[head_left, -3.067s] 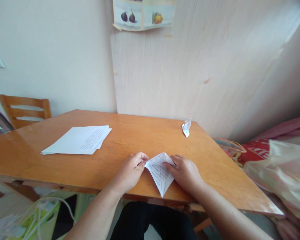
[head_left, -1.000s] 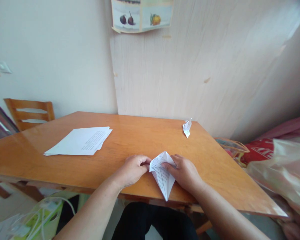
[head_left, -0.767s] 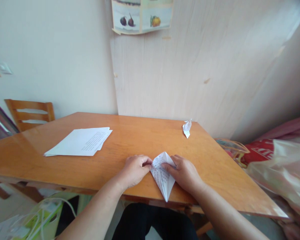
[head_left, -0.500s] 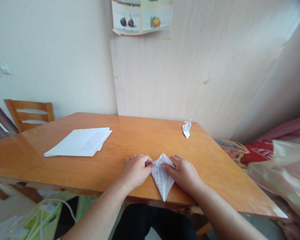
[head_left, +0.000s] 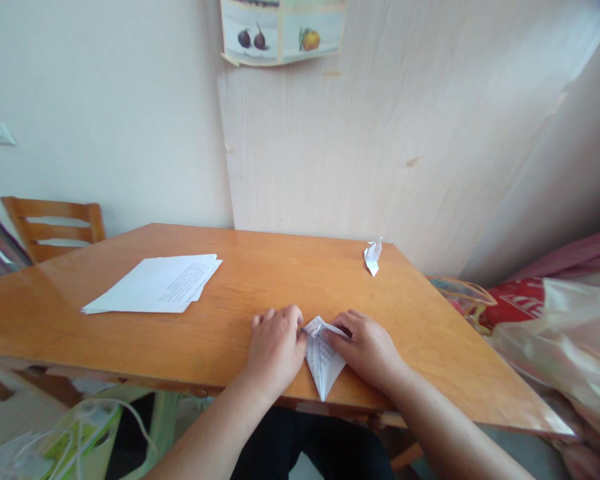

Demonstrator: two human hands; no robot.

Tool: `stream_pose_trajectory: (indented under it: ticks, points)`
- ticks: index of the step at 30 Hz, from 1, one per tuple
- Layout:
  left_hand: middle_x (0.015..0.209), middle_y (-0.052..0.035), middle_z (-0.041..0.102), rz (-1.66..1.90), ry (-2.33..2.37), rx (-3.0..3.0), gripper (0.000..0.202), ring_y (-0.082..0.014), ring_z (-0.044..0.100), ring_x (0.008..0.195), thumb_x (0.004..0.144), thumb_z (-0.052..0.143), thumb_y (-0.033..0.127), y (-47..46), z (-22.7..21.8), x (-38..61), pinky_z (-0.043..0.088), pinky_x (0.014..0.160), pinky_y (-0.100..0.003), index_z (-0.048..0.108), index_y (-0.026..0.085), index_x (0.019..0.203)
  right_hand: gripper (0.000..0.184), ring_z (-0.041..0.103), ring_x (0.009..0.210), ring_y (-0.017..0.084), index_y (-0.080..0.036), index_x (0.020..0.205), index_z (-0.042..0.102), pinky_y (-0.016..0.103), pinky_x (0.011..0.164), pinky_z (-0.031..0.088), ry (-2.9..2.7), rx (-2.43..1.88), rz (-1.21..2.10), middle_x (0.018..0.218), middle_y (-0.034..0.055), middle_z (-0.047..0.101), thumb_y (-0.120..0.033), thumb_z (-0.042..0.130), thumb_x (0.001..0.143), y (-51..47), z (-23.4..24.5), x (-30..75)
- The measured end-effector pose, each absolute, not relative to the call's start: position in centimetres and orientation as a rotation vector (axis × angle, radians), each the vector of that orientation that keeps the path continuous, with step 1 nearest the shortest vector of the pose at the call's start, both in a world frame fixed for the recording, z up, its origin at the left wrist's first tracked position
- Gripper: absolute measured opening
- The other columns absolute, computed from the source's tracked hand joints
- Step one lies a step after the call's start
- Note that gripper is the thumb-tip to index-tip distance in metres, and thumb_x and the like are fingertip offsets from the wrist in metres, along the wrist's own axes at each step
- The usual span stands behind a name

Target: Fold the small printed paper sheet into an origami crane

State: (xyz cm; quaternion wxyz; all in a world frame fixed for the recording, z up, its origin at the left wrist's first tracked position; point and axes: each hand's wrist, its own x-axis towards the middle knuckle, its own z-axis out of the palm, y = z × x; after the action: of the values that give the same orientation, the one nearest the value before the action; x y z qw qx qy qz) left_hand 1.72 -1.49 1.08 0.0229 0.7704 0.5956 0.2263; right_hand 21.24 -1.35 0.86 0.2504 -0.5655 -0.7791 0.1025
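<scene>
A folded piece of printed paper (head_left: 324,363), kite-shaped with its tip pointing at me, lies near the front edge of the orange wooden table (head_left: 260,287). My left hand (head_left: 277,347) is closed at the paper's left edge, its fingers curled and pinching the upper flap. My right hand (head_left: 369,347) lies on the paper's right side with its fingers bent and pressed on the top flap. A small finished folded paper figure (head_left: 373,257) rests at the far right of the table.
A stack of white printed sheets (head_left: 155,283) lies at the table's left. A wooden chair (head_left: 50,227) stands behind the left end. Plastic bags (head_left: 550,327) bulge at the right. A fruit picture (head_left: 280,30) hangs on the wall.
The paper's top corner has been folded down and its left side inward, so the shape is narrower and shorter. My left hand has slid right onto the paper; my right hand stays.
</scene>
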Motion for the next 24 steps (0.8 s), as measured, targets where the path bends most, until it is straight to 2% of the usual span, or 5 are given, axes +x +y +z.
stream_pose_trajectory:
  ticks: [3, 8, 11, 17, 24]
  points:
    - [0.095, -0.0063, 0.069, 0.713, 1.818, 2.421, 0.011, -0.028, 0.058, 0.099, 0.085, 0.059, 0.017, -1.6, 0.9, 1.9, 0.032, 0.085, -0.04, 0.056, 0.023, 0.094, 0.01, 0.062, 0.084, 0.019, -0.025, 0.094, 0.067, 0.028, 0.073, 0.042, -2.073, -1.45, 0.304, 0.09, 0.0018, 0.067, -0.033, 0.062, 0.091, -1.7, 0.9, 21.3]
    - [0.095, -0.0065, 0.068, 0.743, 1.808, 2.455, 0.011, -0.0286, 0.057, 0.098, 0.087, 0.057, 0.017, -1.5, 0.5, 1.9, 0.031, 0.085, -0.041, 0.056, 0.023, 0.096, 0.026, 0.06, 0.105, 0.024, -0.024, 0.114, 0.065, 0.037, 0.092, 0.043, -2.047, -1.227, 0.157, 0.11, 0.0069, 0.068, -0.027, 0.065, 0.088, -2.0, 1.5, 21.1]
    - [0.095, -0.0069, 0.068, 0.742, 1.803, 2.457, 0.011, -0.029, 0.057, 0.097, 0.088, 0.055, 0.018, -1.4, 0.4, 1.8, 0.032, 0.085, -0.041, 0.057, 0.023, 0.097, 0.024, 0.06, 0.106, 0.024, -0.026, 0.111, 0.066, 0.038, 0.093, 0.044, -2.061, -1.139, 0.149, 0.111, 0.0062, 0.068, -0.023, 0.065, 0.088, -1.7, 2.2, 20.8]
    - [0.096, -0.0072, 0.068, 0.737, 1.8, 2.446, 0.011, -0.0287, 0.057, 0.099, 0.087, 0.055, 0.017, -1.5, 0.4, 1.9, 0.032, 0.084, -0.041, 0.057, 0.023, 0.096, 0.013, 0.063, 0.097, 0.02, -0.027, 0.094, 0.071, 0.035, 0.088, 0.044, -2.116, -1.082, 0.241, 0.102, 0.0028, 0.069, -0.018, 0.063, 0.087, -1.1, 2.8, 20.1]
    - [0.1, -0.0046, 0.068, 0.731, 1.804, 2.448, 0.012, -0.0273, 0.056, 0.1, 0.089, 0.057, 0.022, -1.6, 0.5, 1.8, 0.032, 0.084, -0.041, 0.055, 0.024, 0.1, 0.01, 0.062, 0.089, 0.022, -0.024, 0.091, 0.071, 0.036, 0.083, 0.045, -2.009, -1.084, 0.214, 0.091, 0.0039, 0.069, -0.02, 0.062, 0.089, -0.7, 2.1, 20.1]
